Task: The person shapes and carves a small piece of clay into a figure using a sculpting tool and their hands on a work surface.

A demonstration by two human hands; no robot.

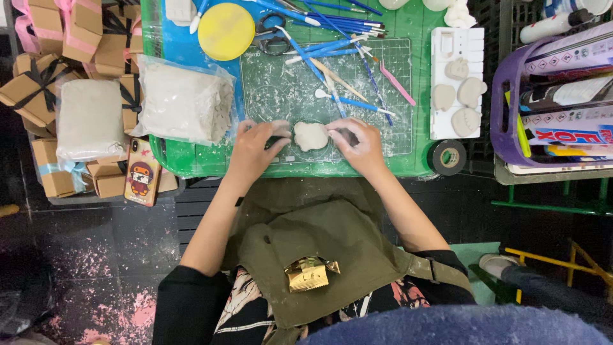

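On the far left of my green worktop (191, 163) lies a clear bag of grey clay (184, 102). My left hand (255, 148) and right hand (361, 145) pinch opposite edges of a small flat clay piece (311, 135) on the cutting mat (383, 83) between them. It looks soft, light and easily dented, best gripped lightly at its rim.

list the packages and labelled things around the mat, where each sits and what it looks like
Clay bag: left of the mat, clear plastic, pale grey lump inside.
Wrapped block: further left, pale grey, rectangular.
Gift boxes: far left, brown card, black or pink ribbons.
Phone case: table's left edge, orange with a cartoon figure.
Purple basket: right, holding printed tubes and bottles.
Gold wrapper: on the apron, crumpled.
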